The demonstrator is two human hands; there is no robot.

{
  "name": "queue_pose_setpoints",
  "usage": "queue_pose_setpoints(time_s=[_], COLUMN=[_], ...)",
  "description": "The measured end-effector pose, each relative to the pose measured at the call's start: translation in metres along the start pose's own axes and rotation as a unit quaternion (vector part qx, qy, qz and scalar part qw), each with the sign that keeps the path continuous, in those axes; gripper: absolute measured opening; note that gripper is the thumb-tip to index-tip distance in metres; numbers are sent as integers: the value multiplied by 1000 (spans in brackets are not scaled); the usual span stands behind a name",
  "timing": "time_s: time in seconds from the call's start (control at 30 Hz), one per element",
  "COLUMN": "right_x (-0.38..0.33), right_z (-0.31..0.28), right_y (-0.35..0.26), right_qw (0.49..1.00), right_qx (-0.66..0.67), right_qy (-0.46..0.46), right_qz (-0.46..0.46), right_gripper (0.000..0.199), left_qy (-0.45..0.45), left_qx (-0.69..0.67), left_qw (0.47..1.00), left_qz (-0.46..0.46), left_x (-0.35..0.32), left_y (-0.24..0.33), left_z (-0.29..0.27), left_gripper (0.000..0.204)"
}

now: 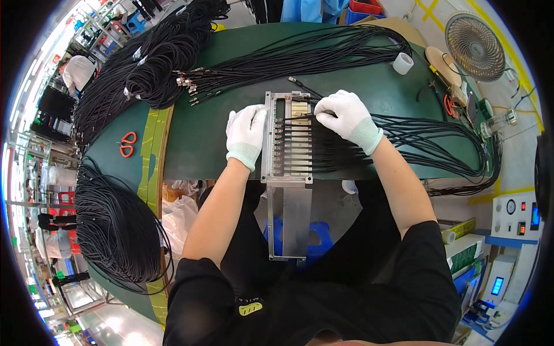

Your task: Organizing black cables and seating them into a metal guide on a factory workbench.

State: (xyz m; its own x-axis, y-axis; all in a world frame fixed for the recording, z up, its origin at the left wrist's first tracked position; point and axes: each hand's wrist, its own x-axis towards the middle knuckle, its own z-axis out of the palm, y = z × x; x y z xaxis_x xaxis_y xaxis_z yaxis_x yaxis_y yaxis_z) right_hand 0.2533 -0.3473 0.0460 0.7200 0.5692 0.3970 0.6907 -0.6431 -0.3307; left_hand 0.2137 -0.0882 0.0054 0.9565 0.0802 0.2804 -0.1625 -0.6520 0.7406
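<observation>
A metal fixture (266, 164) with a row of slots lies at the table's near edge. Several black cables (297, 151) sit side by side in it, their small connector ends towards its left rail. My right hand (346, 118), in a white glove, pinches a black cable (300, 117) above the fixture's upper right part. The gloved left hand (246, 135) is beside the left rail, fingers curled and thumb close to them. Whether something small is between those fingertips is hidden. Another cable end (295, 81) with a metal connector lies just beyond the fixture.
Cable bundles cover the far side (271, 60) and left (115, 225) of the green table (219, 155). Orange-handled scissors (127, 144) lie at left. A white roll (402, 63), pliers (433, 95) and a fan (475, 46) are at right. The cables' loops stretch right from the fixture.
</observation>
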Motion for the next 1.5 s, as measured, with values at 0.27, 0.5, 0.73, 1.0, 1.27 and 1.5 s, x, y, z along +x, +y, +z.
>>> queue_pose_setpoints(time_s=[0.27,0.5,0.73,1.0,1.27,1.5], right_x=[-2,6,6,13,19,14], right_z=[7,6,-4,14,5,9], right_y=[4,16,-1,-33,-37,-30], right_qw=[999,992,991,993,984,988], right_qx=[-31,-123,-3,78,13,2], right_qy=[-7,40,89,52,119,94], right_qz=[20,-5,-101,-76,-133,-127], right_gripper=[7,13,13,23,21,19], left_qy=[-60,-85,33,21,19,7], left_qx=[224,277,89,-17,-165,-118], left_qw=[951,936,989,981,983,989], left_qz=[206,203,110,192,76,86], left_x=[-11,-7,-10,0,-3,-3], left_y=[36,51,34,36,38,36], left_z=[21,8,15,13,16,16], left_gripper=[40,34,24,12,18,26])
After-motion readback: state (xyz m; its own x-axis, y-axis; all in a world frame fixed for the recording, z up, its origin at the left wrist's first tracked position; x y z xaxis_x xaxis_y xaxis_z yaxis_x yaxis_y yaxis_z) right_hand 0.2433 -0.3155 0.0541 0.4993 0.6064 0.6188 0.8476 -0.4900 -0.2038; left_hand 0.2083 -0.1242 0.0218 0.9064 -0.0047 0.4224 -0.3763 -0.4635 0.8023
